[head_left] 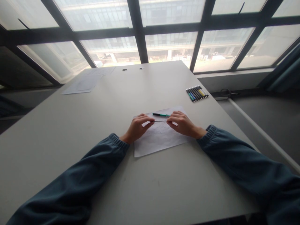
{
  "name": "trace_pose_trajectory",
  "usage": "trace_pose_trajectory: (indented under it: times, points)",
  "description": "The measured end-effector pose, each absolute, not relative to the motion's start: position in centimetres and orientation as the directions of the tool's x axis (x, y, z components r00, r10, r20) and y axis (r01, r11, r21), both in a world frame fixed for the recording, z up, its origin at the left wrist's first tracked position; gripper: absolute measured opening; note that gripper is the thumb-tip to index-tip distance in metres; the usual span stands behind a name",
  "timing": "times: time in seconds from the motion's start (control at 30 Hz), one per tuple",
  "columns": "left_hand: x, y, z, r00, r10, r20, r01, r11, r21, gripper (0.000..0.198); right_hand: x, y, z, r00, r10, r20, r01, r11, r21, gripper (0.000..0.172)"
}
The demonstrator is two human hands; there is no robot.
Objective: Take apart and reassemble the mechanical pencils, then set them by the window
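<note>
A sheet of paper (159, 137) is laid flat on the grey table (70, 125), and everything else is placed in relation to it. Both hands are rested on its far half: the left hand (137, 127) at its left edge, the right hand (182, 123) toward its right. A thin dark rod (160, 121) (too slim to be identified) is pinched between the fingertips of both hands, level above the sheet. A green pen (161, 115) is seen just beyond the hands, on the paper's far edge. A row of markers (197, 93) is set well beyond the paper to its right; loose sheets (87, 80) are left far beyond it to the left.
</note>
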State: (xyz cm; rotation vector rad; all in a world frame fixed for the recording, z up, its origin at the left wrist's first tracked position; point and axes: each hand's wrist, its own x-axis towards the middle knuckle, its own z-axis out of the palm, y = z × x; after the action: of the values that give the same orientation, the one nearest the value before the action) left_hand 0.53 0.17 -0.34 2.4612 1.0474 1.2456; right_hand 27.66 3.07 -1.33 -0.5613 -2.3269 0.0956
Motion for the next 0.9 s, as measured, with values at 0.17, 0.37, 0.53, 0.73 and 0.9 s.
trace_pose_trajectory:
  times: [0.17, 0.37, 0.53, 0.73, 0.9]
  points:
    - [0.5, 0.2, -0.3, 0.42, 0.656, 0.627, 0.508, -0.742, 0.437, 0.012, 27.6, 3.0, -1.1, -0.644, 0.414, 0.644, 0.361, 0.906, -0.221, 0.015]
    - [0.7, 0.0, 0.0, 0.471, 0.63, 0.617, 0.498, -0.767, 0.404, 0.013, 27.5, 2.8, -0.9, -0.654, 0.43, 0.623, 0.373, 0.899, -0.228, 0.017]
    - [0.9, -0.1, 0.3, 0.489, 0.617, 0.617, 0.478, -0.781, 0.402, 0.012, 27.4, 2.7, -0.9, -0.643, 0.44, 0.628, 0.361, 0.896, -0.258, 0.018]
    - [1.1, -0.3, 0.8, 0.496, 0.617, 0.611, 0.484, -0.781, 0.395, 0.008, 27.3, 2.6, -0.9, -0.66, 0.423, 0.621, 0.321, 0.906, -0.276, 0.019]
    - [1.1, -0.5, 1.0, 0.465, 0.611, 0.641, 0.497, -0.779, 0.383, 0.006, 27.4, 2.4, -0.8, -0.676, 0.398, 0.62, 0.284, 0.917, -0.28, 0.014]
